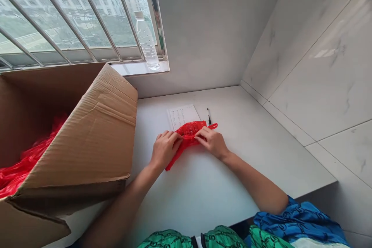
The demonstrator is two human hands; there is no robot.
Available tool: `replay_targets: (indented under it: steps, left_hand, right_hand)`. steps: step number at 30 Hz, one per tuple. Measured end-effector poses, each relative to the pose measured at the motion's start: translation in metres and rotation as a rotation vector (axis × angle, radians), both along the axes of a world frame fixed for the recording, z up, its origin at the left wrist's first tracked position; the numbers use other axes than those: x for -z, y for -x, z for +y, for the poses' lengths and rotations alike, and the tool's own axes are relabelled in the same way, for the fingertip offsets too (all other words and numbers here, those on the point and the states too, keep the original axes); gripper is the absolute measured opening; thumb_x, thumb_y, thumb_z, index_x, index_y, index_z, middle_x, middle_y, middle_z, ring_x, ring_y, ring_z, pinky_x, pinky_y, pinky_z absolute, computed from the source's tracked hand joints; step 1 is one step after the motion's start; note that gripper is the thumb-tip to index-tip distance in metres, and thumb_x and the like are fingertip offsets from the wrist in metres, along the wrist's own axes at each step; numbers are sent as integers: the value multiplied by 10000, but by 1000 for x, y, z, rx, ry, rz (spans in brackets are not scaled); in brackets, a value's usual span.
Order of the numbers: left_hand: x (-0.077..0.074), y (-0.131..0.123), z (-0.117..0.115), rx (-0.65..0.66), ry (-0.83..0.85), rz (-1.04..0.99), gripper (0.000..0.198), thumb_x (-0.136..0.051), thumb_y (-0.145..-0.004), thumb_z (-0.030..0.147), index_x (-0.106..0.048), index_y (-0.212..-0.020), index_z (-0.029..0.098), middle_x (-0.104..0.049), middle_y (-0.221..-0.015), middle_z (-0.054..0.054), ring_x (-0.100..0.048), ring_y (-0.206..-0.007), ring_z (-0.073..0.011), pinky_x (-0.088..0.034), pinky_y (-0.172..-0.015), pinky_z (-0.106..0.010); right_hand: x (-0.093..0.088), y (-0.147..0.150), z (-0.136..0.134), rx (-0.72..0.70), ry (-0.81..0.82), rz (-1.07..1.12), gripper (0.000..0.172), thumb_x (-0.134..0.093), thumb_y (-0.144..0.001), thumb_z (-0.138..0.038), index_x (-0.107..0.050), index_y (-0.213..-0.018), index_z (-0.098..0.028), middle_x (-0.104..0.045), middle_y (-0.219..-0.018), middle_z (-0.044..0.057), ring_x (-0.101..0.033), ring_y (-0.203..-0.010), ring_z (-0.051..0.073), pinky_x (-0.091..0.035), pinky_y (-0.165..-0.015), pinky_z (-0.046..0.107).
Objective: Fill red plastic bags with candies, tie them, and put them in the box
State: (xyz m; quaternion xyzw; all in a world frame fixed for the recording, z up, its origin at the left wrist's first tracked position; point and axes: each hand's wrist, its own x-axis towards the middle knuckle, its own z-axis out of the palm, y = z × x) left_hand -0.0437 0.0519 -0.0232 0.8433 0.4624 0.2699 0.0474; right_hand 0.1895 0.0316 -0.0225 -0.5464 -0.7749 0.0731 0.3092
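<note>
A crumpled red plastic bag (pixel 192 128) lies over the white tabletop (pixel 186 190), with both hands on it. My left hand (pixel 166 148) pinches its left part between thumb and fingers. At the bag's right part, my right hand (pixel 212 141) also has its fingers closed on the plastic. One red end hangs toward me below my left hand, and a small loop sticks out past my right hand. Whatever the bag may contain is hidden.
Left of my arm stands an open cardboard box (pixel 87 139) with red plastic (pixel 31 159) inside. Behind the bag lie a printed sheet (pixel 184 114) and a black pen (pixel 209 118). A clear water bottle (pixel 147 42) stands on the sill of the barred window. Tiled wall (pixel 314 66) borders the right.
</note>
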Motion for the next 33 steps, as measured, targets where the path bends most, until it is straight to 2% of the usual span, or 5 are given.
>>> replay_targets:
  steps: [7,13,19,28,33]
  left_hand:
    - [-7,36,-7,-205,163,-362,165,-498,-942,307,-598,-984,182,-663,-973,-46,-617,-870,-185,-446,-679,-284]
    - [-24,-2,-24,75,37,-142,376,-547,-932,307,-511,-1301,239,-559,-1331,-88,-523,-1193,-254,-398,-994,-419]
    - [-16,-22,-17,247,-10,91,179,-563,-948,335,-655,-1090,277,-714,-1012,-19,-618,-933,-214,-378,-947,-417]
    - [-15,29,-24,-104,-28,-301,179,-452,-951,202,-607,-1040,194,-694,-1000,-49,-624,-958,-203,-464,-865,-344]
    - [-37,14,-44,220,-59,-243,394,-457,-863,73,-583,-1192,250,-598,-1278,-74,-556,-1182,-218,-451,-1015,-408]
  right_hand:
    - [-24,-48,1,164,23,141,88,-601,-890,-319,-633,-850,-248,-672,-928,16,-610,-764,181,-460,-712,312]
    - [-21,-18,-10,-5,-16,34,283,-633,-901,-429,-628,-1137,-273,-701,-1069,55,-585,-1065,272,-385,-952,437]
    - [-20,-20,-11,-129,84,-27,96,-615,-932,-316,-685,-898,-261,-705,-844,-4,-624,-845,187,-367,-926,399]
    - [-39,-67,-12,291,-16,201,77,-580,-855,-293,-615,-894,-236,-691,-903,31,-648,-805,210,-475,-761,364]
    - [-56,-32,-35,60,-318,272,121,-567,-897,-287,-592,-1013,-259,-666,-1016,71,-638,-996,242,-499,-900,419]
